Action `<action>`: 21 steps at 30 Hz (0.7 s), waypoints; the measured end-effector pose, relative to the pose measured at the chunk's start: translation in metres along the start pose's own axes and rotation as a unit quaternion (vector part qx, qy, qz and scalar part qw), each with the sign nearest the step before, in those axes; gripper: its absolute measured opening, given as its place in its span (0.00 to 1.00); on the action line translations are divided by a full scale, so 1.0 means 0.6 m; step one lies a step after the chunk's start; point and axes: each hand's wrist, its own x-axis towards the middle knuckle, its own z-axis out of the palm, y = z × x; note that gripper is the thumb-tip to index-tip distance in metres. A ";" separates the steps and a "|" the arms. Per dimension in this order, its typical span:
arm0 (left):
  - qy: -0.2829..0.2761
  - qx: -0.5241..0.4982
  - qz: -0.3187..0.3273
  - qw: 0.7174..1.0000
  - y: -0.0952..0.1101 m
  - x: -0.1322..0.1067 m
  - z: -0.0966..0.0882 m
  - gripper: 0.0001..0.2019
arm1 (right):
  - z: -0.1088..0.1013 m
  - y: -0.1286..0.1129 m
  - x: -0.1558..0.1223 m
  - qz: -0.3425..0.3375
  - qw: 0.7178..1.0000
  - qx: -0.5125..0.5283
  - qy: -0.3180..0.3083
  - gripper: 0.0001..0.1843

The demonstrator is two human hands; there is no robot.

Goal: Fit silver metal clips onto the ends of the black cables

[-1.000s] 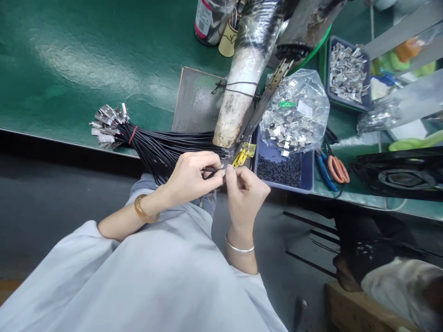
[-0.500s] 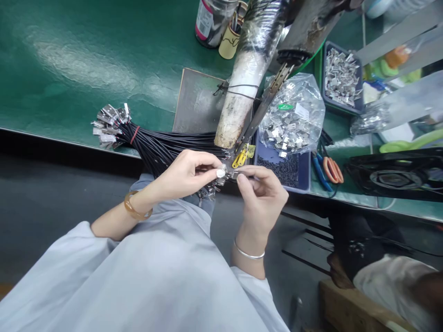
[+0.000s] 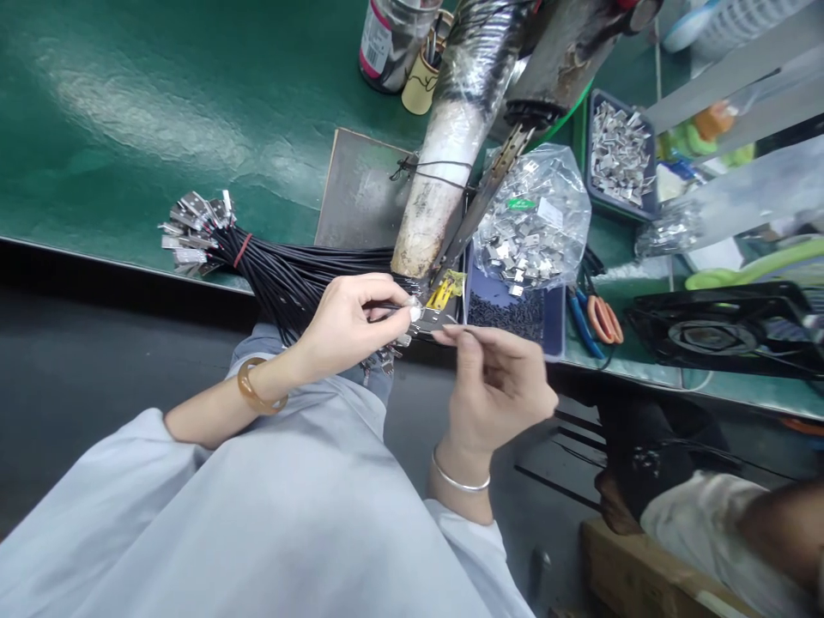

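My left hand (image 3: 348, 322) is closed in a pinch on one black cable of the bundle (image 3: 293, 270), holding its end near a small metal clip (image 3: 430, 319). My right hand (image 3: 499, 382) sits just right of it, thumb and forefinger pinched on that metal clip at the cable end. The bundle lies across the green bench edge, tied with a red band; its far end carries several metal clips (image 3: 193, 232). Loose cable ends with clips hang below my left hand.
A wrapped machine column (image 3: 444, 163) rises behind my hands beside a grey plate (image 3: 357, 189). A blue tray (image 3: 515, 313) holds small black parts under a bag of metal clips (image 3: 537, 223). Orange-handled pliers (image 3: 598, 318), a second clip tray (image 3: 618, 154), a black fan (image 3: 714, 330).
My right hand has turned and shifted right, fingers stretching out more while still pinching the clip. The left hand stays put on the cable. The view has drifted slightly.
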 end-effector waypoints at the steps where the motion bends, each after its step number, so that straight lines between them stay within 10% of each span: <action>1: 0.004 0.006 0.004 1.000 -0.001 0.001 0.001 0.07 | 0.002 0.002 0.000 -0.028 0.999 -0.025 -0.010 0.04; 6: 0.018 0.029 0.021 0.999 -0.002 0.003 0.005 0.06 | 0.018 0.015 0.007 -0.106 0.993 -0.039 -0.036 0.05; 21: 0.099 0.147 0.128 0.976 -0.012 -0.002 0.030 0.09 | 0.030 0.028 0.010 0.041 0.996 0.062 -0.050 0.03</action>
